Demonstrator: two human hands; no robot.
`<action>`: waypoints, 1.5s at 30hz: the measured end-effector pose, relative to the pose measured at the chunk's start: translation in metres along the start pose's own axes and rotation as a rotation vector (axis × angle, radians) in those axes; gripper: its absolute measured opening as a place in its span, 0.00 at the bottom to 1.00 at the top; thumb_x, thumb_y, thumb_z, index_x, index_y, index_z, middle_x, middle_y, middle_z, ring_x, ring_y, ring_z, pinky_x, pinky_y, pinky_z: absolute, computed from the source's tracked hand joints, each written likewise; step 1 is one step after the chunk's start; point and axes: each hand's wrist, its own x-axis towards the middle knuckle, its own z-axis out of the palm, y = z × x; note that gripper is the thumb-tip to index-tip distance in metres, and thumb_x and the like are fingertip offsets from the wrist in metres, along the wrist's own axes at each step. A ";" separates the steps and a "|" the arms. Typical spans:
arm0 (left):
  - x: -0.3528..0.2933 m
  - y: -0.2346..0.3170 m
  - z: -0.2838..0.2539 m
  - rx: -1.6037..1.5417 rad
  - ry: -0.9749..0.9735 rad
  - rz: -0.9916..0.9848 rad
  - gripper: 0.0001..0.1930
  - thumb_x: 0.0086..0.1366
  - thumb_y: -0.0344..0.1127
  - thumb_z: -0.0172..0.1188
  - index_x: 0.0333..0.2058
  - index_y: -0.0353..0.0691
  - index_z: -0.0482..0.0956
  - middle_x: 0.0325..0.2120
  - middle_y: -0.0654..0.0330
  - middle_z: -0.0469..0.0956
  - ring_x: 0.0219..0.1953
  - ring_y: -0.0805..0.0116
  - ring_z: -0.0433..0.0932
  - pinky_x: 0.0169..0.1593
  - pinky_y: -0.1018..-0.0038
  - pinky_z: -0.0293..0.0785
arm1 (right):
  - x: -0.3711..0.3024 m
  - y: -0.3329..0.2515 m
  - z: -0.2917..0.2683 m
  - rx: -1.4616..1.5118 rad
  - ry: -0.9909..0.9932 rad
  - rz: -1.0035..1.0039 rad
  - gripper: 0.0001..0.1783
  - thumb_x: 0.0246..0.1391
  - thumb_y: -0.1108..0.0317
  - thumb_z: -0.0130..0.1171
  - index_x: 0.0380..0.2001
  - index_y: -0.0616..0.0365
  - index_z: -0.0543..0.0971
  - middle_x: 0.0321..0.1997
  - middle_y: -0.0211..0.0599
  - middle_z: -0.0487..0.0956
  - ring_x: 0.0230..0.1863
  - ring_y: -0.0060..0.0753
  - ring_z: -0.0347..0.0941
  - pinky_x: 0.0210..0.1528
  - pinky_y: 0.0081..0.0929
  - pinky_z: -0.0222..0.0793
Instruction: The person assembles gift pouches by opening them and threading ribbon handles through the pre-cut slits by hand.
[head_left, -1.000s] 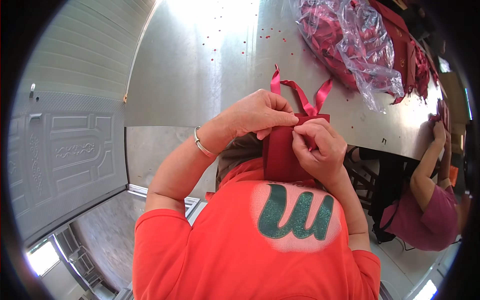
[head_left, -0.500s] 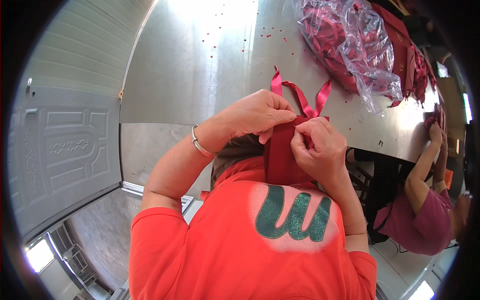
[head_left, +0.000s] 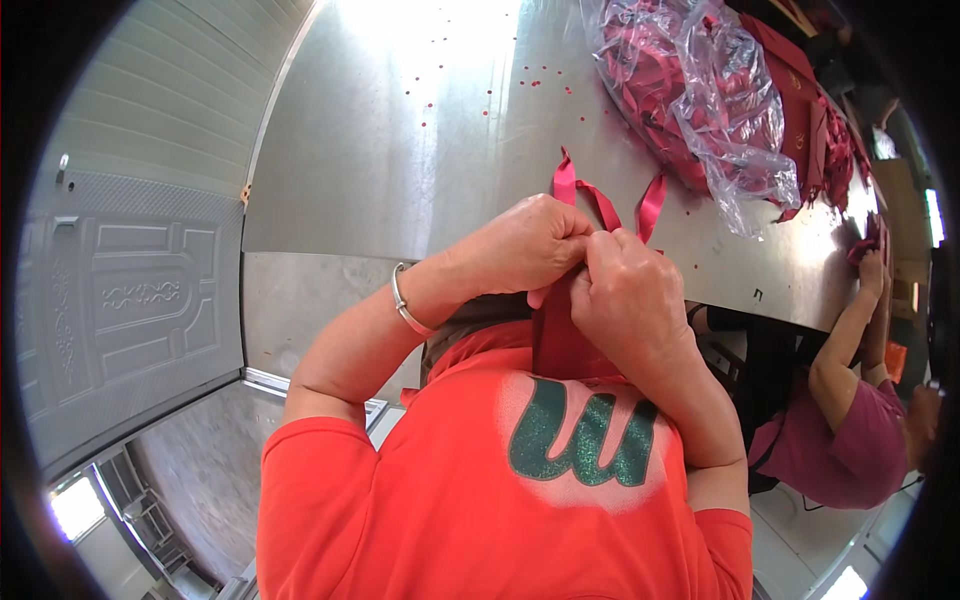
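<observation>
A dark red paper bag (head_left: 560, 348) is held in front of my chest at the table edge. Bright pink-red ribbon (head_left: 651, 207) rises in strips beyond its top and lies toward the table. My left hand (head_left: 540, 240), with a silvery bangle on the wrist, has its fingers pinched at the bag's upper edge. Close against it, my right hand (head_left: 632, 295) is closed at the same edge, its knuckles upward. The fingertips of both hands meet there and hide the exact spot they grip. Much of the bag's upper part is covered by my hands.
A metal table (head_left: 340, 170) stretches ahead, with small red dots (head_left: 488, 92) scattered on it. At the far right lies a clear plastic bag (head_left: 700, 100) full of red ribbon, beside dark red bags (head_left: 795, 85). A co-worker (head_left: 840, 430) works at the right. A grey door (head_left: 130, 290) stands left.
My right hand has moved up and left along the bag's top edge, and my hands have come together. The ribbon has shifted slightly.
</observation>
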 end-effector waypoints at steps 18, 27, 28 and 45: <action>-0.007 -0.004 0.005 0.135 0.105 0.066 0.07 0.61 0.26 0.52 0.37 0.30 0.75 0.21 0.54 0.78 0.14 0.66 0.76 0.24 0.71 0.73 | 0.050 0.070 -0.032 0.801 -0.343 0.099 0.07 0.51 0.79 0.56 0.35 0.67 0.76 0.29 0.37 0.81 0.32 0.22 0.77 0.35 0.22 0.71; -0.008 -0.033 0.031 0.291 0.408 0.357 0.12 0.60 0.22 0.58 0.43 0.33 0.73 0.30 0.58 0.80 0.16 0.79 0.76 0.20 0.81 0.69 | 0.080 0.084 -0.017 0.752 -0.922 -0.028 0.13 0.49 0.77 0.58 0.40 0.66 0.77 0.37 0.41 0.83 0.38 0.26 0.79 0.40 0.24 0.74; -0.008 -0.032 0.032 0.298 0.400 0.358 0.12 0.60 0.22 0.58 0.43 0.33 0.73 0.30 0.58 0.80 0.16 0.79 0.76 0.20 0.81 0.69 | 0.081 0.085 -0.017 0.757 -0.913 -0.025 0.13 0.49 0.77 0.58 0.40 0.66 0.77 0.37 0.41 0.83 0.38 0.26 0.79 0.40 0.24 0.74; -0.007 -0.017 0.054 0.629 0.521 0.331 0.31 0.55 0.49 0.70 0.44 0.30 0.66 0.32 0.42 0.78 0.32 0.41 0.80 0.32 0.58 0.75 | 0.084 0.085 0.019 1.057 -1.118 0.325 0.06 0.41 0.72 0.66 0.27 0.52 0.82 0.19 0.24 0.74 0.15 0.19 0.65 0.16 0.23 0.55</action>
